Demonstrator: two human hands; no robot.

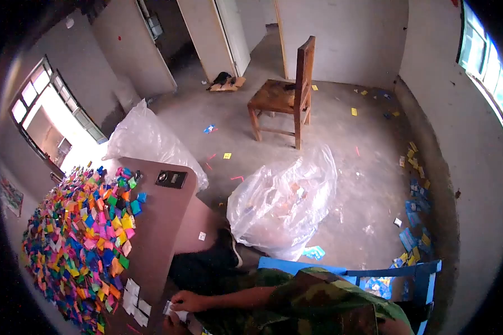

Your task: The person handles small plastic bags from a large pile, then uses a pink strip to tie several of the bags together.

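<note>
At the lower edge of the view, my right hand (pixel 189 301) reaches in from a camouflage sleeve. Its fingers are closed in a pinch on a small white packet (pixel 168 307). Just below it, my left hand (pixel 176 322) is partly cut off by the frame, its fingers curled against the same packet. Beside both hands, several flat white packets (pixel 133 298) lie on the brown table (pixel 156 223). A large heap of small colourful packets (pixel 89 229) covers the table's far part.
A black device (pixel 171 178) sits at the table's corner. Clear plastic bags (pixel 285 201) (pixel 151 139) stand on the floor. A wooden chair (pixel 279 97) is further off. Blue and yellow wrappers (pixel 413 223) line the right wall. A blue chair (pixel 430 273) is under me.
</note>
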